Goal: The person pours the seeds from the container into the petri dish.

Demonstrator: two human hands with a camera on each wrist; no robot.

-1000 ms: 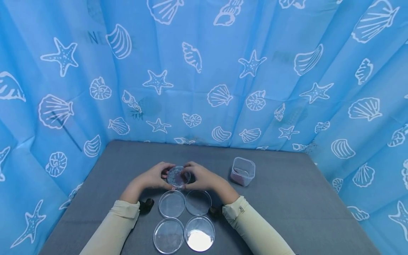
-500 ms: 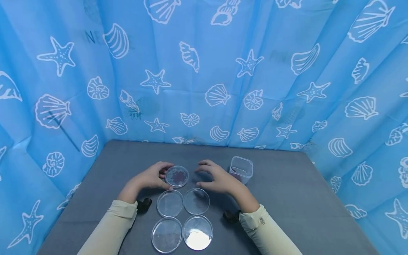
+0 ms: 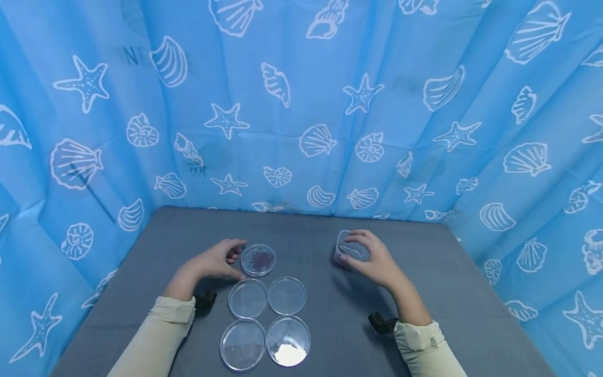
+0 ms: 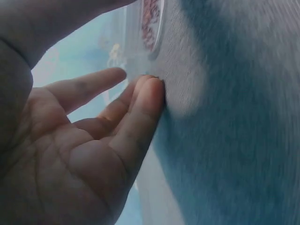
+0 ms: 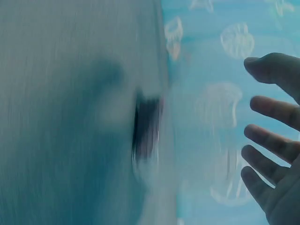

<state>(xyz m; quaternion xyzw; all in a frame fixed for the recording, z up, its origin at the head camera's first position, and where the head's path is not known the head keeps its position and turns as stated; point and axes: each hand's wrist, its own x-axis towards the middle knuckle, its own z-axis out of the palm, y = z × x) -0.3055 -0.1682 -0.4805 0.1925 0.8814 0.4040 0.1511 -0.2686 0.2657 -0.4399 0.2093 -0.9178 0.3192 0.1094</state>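
Note:
A round petri dish (image 3: pixel 258 260) with dark reddish bits in it sits on the grey table. Beside its left edge is my left hand (image 3: pixel 214 260), fingers loosely bent and apart from it. The left wrist view shows the same hand (image 4: pixel 89 140) holding nothing, with reddish bits (image 4: pixel 151 23) in the dish above it. My right hand (image 3: pixel 374 259) is spread over a square clear plastic tub (image 3: pixel 346 254) and partly hides it; whether they touch cannot be told. Blurred in the right wrist view, the tub (image 5: pixel 147 129) has dark contents, apart from the outstretched fingers (image 5: pixel 269 133).
Several clear petri dish parts lie in two rows in front of the filled dish, among them a far right one (image 3: pixel 287 296) and a near left one (image 3: pixel 243 344). A blue curtain (image 3: pixel 301 104) with shell prints surrounds the table (image 3: pixel 301 230).
My right hand has let go of the filled dish and moved right to the plastic tub. The left hand has drawn slightly away from the dish, which stays on the table.

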